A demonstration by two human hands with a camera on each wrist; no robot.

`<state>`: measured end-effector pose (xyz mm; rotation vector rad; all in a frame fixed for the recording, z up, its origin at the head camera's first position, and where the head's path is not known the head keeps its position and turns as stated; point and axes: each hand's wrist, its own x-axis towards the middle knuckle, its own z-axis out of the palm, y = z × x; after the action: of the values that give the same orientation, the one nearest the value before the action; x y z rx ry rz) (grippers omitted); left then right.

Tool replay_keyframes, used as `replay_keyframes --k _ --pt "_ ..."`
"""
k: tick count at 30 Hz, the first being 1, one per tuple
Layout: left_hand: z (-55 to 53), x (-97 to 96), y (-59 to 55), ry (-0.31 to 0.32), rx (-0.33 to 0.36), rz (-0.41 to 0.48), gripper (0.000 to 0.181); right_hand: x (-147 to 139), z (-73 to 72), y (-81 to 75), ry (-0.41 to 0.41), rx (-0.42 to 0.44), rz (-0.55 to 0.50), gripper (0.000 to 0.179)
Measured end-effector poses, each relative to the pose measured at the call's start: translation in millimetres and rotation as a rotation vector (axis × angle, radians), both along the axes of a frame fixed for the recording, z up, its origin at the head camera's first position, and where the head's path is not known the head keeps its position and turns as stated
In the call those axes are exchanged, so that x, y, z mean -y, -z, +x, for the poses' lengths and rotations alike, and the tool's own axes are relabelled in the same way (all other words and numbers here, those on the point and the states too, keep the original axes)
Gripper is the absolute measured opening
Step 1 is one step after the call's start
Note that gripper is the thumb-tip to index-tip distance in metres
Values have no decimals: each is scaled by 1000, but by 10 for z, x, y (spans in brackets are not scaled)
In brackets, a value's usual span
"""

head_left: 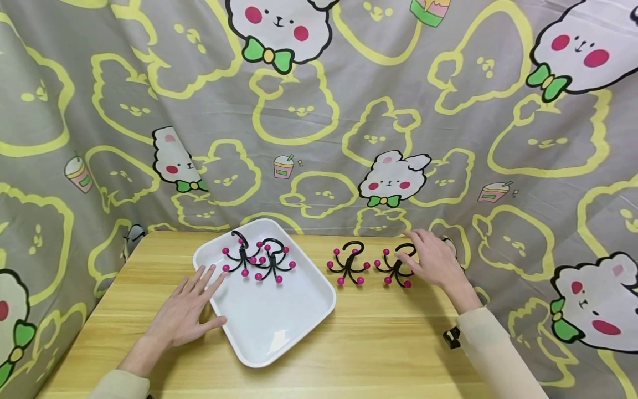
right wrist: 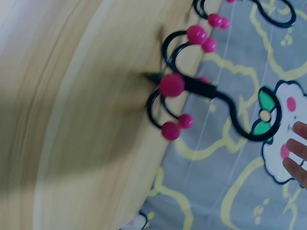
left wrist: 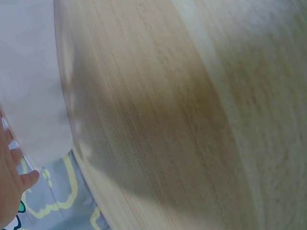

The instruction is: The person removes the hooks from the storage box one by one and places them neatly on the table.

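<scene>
Two black multi-prong hook hangers with pink ball tips stand on the table to the right of the white tray [head_left: 276,327]: a middle hanger [head_left: 350,266] and a rightmost hanger [head_left: 397,269]. My right hand [head_left: 433,257] is beside the curved top of the rightmost hanger [right wrist: 201,88], fingers spread; the right wrist view shows a gap between fingertips and hook. Inside the tray, at its far end, are two more such hangers [head_left: 243,256] [head_left: 273,260], side by side. My left hand [head_left: 181,313] lies with straight, spread fingers at the tray's left rim, holding nothing.
The wooden table [head_left: 389,349] ends at a grey curtain [head_left: 309,160] with yellow cartoon outlines, which hangs along the back and both sides. A small black object [head_left: 452,337] lies at the table's right edge, near my right sleeve.
</scene>
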<state>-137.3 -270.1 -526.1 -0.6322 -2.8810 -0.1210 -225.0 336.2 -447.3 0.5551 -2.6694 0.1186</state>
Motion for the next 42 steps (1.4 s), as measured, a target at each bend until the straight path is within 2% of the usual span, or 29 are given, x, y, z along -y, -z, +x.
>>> replay_keyframes --k 9,13,25,36,42 --pt "-2 0 24 13 -23 14 100 337 86 -139 -55 -9 -10 71" --pt "-6 2 31 11 -10 16 100 495 107 -155 -81 -34 -10 73" --pt "-12 8 48 8 4 13 100 1003 129 -124 -173 -48 -76 69" --pt "0 6 31 23 -32 17 100 1394 120 -65 -245 -115 -105 82" --pt "-2 2 34 25 -48 22 99 1601 110 -52 -252 -146 -121 85"
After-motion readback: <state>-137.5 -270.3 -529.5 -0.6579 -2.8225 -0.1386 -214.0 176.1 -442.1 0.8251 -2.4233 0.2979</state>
